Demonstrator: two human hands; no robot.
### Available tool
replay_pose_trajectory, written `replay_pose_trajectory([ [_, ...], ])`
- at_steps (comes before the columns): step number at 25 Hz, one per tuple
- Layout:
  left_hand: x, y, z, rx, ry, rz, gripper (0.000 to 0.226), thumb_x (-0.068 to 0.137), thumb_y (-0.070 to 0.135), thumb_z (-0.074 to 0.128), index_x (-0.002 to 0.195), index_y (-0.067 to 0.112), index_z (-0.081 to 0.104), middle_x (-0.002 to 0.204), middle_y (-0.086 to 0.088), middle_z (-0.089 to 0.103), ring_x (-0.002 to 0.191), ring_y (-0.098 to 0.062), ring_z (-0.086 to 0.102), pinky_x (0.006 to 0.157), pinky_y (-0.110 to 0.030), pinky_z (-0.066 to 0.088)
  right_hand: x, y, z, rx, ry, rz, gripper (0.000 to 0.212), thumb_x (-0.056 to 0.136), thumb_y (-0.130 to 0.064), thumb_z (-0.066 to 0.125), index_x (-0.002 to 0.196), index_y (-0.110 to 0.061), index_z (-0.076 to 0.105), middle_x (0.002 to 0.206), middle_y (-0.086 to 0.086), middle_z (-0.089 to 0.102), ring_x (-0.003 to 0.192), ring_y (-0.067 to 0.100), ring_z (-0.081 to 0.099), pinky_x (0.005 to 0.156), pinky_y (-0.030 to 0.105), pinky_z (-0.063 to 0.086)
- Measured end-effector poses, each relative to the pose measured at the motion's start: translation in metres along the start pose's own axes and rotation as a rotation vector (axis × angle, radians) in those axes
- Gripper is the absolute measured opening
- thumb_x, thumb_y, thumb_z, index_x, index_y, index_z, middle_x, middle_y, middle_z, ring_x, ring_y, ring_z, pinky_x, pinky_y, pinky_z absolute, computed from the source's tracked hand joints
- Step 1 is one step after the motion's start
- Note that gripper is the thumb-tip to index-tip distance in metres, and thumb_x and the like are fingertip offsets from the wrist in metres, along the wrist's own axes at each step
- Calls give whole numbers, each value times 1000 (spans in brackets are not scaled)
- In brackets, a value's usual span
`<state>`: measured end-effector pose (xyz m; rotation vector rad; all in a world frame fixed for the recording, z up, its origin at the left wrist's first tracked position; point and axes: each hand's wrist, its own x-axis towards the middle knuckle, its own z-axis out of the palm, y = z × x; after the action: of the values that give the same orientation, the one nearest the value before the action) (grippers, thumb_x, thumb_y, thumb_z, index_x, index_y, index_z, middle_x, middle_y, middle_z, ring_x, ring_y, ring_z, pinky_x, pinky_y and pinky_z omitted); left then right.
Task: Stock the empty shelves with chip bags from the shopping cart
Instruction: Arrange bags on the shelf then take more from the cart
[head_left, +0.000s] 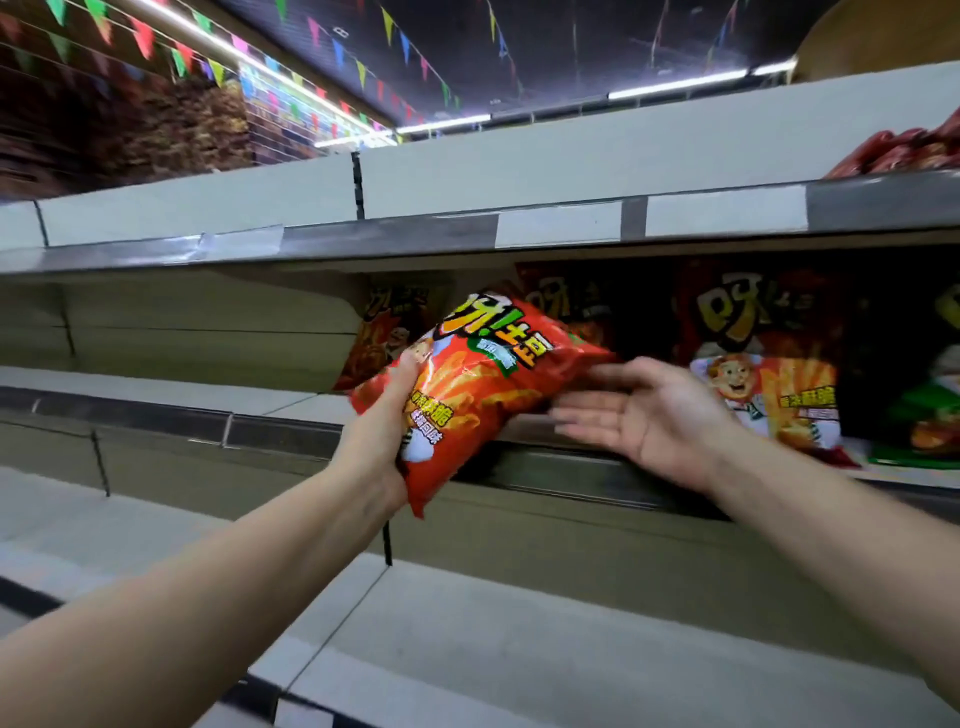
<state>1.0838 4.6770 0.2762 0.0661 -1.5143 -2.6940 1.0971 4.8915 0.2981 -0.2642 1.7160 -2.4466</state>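
My left hand (382, 415) grips the lower left edge of a red-orange chip bag (483, 384), which is tilted with its top pointing up and right, in front of the middle shelf (280, 402). My right hand (639, 410) is flat with fingers spread, its fingertips touching the bag's right side. Behind the bag, dark red chip bags (748, 338) stand upright on the middle shelf, and another one (384, 332) stands just left of the held bag. The shopping cart is out of view.
The upper shelf (395, 239) carries white price labels and red packets (904, 150) at its far right. A green bag (935, 405) stands at the right edge of the middle shelf. A lower shelf (467, 649) runs below my arms. Coloured pennants hang from the ceiling.
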Motion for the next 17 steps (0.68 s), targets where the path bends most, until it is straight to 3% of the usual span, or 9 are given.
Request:
replay_pose_trajectory([
  [2, 6, -12, 3, -125, 117, 57, 79, 69, 57, 72, 129, 12, 47, 111, -17, 67, 86, -31, 71, 59, -45, 58, -14, 23, 17, 35, -86, -47, 49, 89, -2, 35, 138, -10, 35, 123, 27, 55, 98, 35, 62, 84, 47, 51],
  [4, 5, -20, 13, -193, 124, 78, 88, 66, 57, 75, 133, 11, 41, 119, -18, 62, 91, -33, 70, 63, -50, 57, -26, 36, 40, -133, -143, -112, 60, 81, -20, 60, 132, -33, 31, 119, 2, 61, 105, 20, 60, 95, 47, 42],
  [5, 4, -24, 20, -206, 90, 73, 84, 68, 53, 75, 132, 10, 41, 120, -18, 62, 93, -33, 69, 65, -51, 57, -26, 38, 47, -216, -108, -155, 71, 72, -29, 74, 129, -33, 31, 116, -3, 62, 104, 14, 60, 96, 44, 42],
  [7, -3, -30, 32, -177, -26, 42, 61, 80, 43, 70, 126, 8, 48, 119, -16, 63, 99, -29, 68, 77, -46, 57, -14, 34, 50, -332, 76, -268, 90, 68, -33, 81, 136, -21, 24, 121, 0, 55, 107, 15, 57, 96, 39, 45],
  [9, -11, -36, 39, -48, -91, -41, 21, 93, 27, 57, 105, 10, 58, 110, -10, 64, 102, -22, 62, 95, -38, 47, 0, 24, 44, -477, 276, -370, 91, 71, -27, 80, 139, -15, 19, 128, 7, 48, 116, 22, 51, 100, 41, 44],
  [12, -5, -34, 39, 76, -110, -54, 5, 90, 9, 59, 94, 9, 59, 97, -7, 63, 95, -19, 58, 99, -30, 41, 12, 15, 29, -661, 398, -459, 86, 77, -16, 75, 144, -17, 21, 135, 9, 46, 120, 24, 49, 103, 40, 42],
  [13, 3, -31, 36, 110, -111, -14, 18, 84, 5, 64, 102, 6, 59, 98, -8, 63, 96, -20, 58, 97, -29, 43, 12, 14, 25, -698, 416, -488, 83, 79, -13, 72, 144, -19, 21, 137, 8, 45, 121, 23, 48, 103, 40, 42],
  [15, 13, -23, 32, 240, -50, 110, 68, 71, 3, 76, 131, 0, 43, 115, -11, 56, 110, -23, 54, 100, -33, 43, 11, 14, 19, -772, 439, -532, 78, 84, -10, 67, 146, -22, 21, 141, 5, 42, 125, 21, 45, 106, 35, 38],
  [17, 21, -15, 35, 480, -31, 245, 92, 73, 9, 78, 146, 12, 23, 125, -8, 45, 114, -21, 48, 98, -30, 37, 14, 16, 14, -882, 457, -545, 74, 88, -9, 61, 147, -22, 18, 145, 4, 35, 129, 20, 40, 102, 24, 32],
])
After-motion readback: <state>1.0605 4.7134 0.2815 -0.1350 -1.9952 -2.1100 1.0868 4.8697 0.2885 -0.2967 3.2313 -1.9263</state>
